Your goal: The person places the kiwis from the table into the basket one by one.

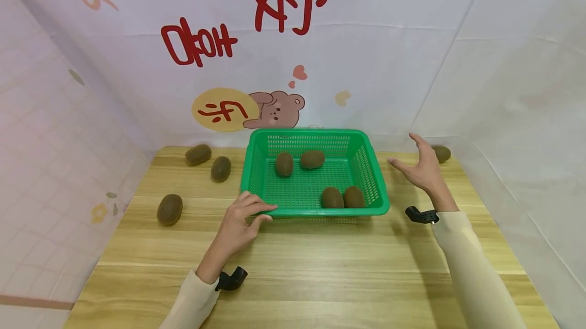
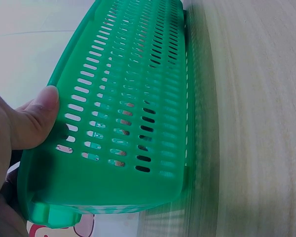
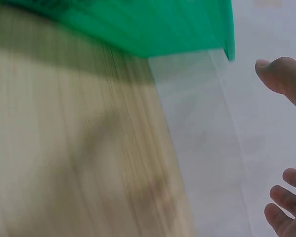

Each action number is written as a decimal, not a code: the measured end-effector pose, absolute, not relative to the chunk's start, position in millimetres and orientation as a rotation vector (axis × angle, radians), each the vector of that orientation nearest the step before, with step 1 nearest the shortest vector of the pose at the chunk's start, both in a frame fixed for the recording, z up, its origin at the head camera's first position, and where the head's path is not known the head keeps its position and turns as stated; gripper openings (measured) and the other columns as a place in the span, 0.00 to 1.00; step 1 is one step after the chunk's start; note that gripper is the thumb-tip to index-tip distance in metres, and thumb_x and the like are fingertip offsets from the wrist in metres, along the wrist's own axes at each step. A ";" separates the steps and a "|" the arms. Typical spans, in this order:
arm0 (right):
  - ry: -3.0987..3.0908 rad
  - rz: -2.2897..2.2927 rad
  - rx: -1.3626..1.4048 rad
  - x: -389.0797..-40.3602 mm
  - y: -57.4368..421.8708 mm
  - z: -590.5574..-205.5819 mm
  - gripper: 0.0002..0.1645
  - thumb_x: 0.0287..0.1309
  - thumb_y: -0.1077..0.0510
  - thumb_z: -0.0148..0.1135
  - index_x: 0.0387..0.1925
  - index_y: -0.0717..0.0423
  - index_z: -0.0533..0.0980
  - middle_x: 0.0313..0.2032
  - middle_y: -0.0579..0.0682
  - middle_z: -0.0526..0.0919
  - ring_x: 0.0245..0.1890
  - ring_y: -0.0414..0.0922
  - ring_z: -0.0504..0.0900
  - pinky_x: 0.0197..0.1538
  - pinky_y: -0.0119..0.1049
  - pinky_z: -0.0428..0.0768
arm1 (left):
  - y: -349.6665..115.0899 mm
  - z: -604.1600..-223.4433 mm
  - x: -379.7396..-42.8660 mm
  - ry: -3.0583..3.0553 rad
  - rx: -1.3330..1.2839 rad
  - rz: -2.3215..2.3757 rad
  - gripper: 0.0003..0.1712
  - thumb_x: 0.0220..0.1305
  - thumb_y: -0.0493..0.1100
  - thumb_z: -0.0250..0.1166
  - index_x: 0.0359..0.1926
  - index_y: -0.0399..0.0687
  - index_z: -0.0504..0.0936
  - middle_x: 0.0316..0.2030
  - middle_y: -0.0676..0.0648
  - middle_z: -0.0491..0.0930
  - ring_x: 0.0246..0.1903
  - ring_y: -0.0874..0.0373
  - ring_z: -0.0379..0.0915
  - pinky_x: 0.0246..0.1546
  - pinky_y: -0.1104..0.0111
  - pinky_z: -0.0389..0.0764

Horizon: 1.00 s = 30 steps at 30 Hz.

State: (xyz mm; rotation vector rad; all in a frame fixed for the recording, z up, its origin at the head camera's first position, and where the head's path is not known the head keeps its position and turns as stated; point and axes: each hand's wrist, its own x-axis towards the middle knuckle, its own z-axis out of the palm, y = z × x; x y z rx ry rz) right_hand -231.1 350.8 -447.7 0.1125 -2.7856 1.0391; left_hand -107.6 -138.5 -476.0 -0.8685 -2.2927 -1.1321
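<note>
A green plastic basket (image 1: pixel 316 212) with slotted walls stands on the table, and several brown kiwis (image 1: pixel 284 165) lie inside it. My left hand (image 1: pixel 240 219) pinches the basket's rim near the front left corner; in the left wrist view the thumb (image 2: pixel 42 111) presses the outer wall. To the right of the basket, my right hand (image 1: pixel 423 169) is raised with thumb and fingers spread, holding nothing. Just beyond it, a kiwi (image 1: pixel 441 153) at the table's back right is partly hidden by that hand. In the right wrist view, the right thumb (image 3: pixel 281 76) is apart from the basket.
Three kiwis lie left of the basket: one near the back edge (image 1: pixel 198 154), one beside the basket (image 1: pixel 221 169), one farther forward (image 1: pixel 170 209). White printed cloth (image 1: pixel 366 64) hangs behind the wooden table (image 1: pixel 311 278) and along both sides.
</note>
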 end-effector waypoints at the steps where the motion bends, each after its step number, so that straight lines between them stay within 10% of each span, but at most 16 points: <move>1: -2.789 1.036 0.098 -232.4 354.5 -448.8 0.60 0.62 0.38 0.69 0.83 0.49 0.46 0.81 0.62 0.48 0.79 0.69 0.47 0.71 0.76 0.53 | -138.2 -476.0 -107.4 -2.293 -0.869 -1.134 0.18 0.51 0.31 0.78 0.44 0.49 0.92 0.36 0.54 0.86 0.37 0.61 0.69 0.40 0.70 0.72; 30: -2.787 1.118 -0.325 -263.2 437.4 -483.9 0.65 0.64 0.33 0.63 0.82 0.59 0.38 0.80 0.70 0.39 0.79 0.72 0.41 0.73 0.73 0.50 | -137.6 -477.2 -107.8 -2.268 -0.889 -1.121 0.15 0.54 0.35 0.76 0.45 0.48 0.91 0.37 0.54 0.87 0.37 0.61 0.70 0.40 0.71 0.73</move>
